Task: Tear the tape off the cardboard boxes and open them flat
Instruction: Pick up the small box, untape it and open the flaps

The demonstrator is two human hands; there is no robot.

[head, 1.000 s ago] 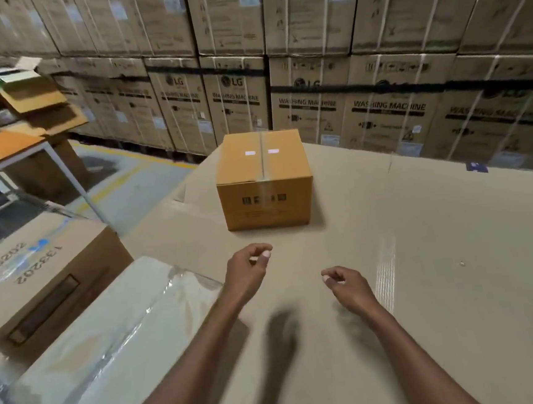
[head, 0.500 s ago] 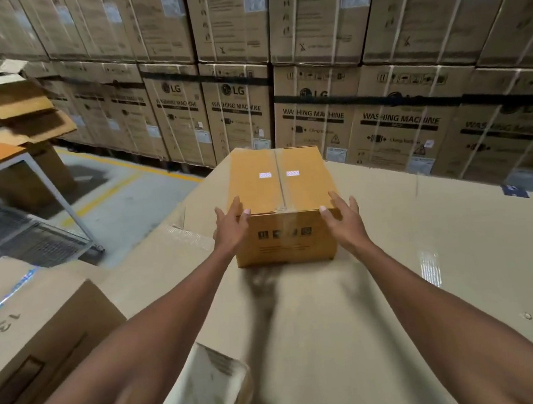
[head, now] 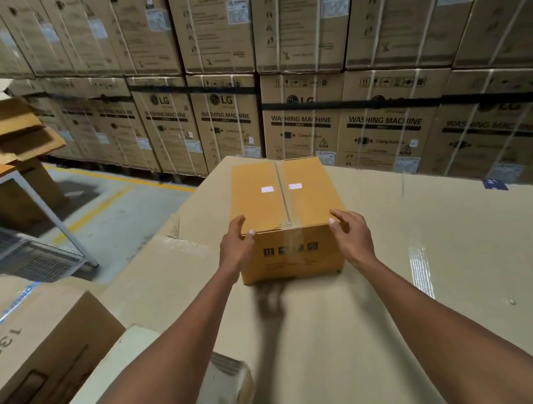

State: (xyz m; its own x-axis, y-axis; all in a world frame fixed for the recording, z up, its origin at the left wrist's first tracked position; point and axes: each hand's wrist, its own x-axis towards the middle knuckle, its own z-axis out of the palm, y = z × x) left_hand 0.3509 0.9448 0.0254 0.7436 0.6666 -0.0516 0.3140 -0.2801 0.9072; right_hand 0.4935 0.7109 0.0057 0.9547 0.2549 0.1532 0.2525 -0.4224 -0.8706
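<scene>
A small orange-brown cardboard box (head: 286,200) stands closed on a large flat cardboard surface (head: 440,251). Clear tape (head: 282,194) runs along its top seam and down the near face. Two small white labels sit on the lid either side of the seam. My left hand (head: 235,248) grips the near left top corner, thumb on the lid. My right hand (head: 352,234) holds the near right corner, fingers over the top edge. Both arms stretch out ahead of me.
Stacked washing machine cartons (head: 308,101) form a wall behind. A taped brown carton (head: 29,345) and a plastic-wrapped box (head: 229,382) sit at lower left. An orange-topped metal table (head: 9,182) with loose cardboard stands left over grey floor (head: 122,221).
Both hands reached forward from the bare surface and took hold of the box's near corners. My head has moved closer to the box.
</scene>
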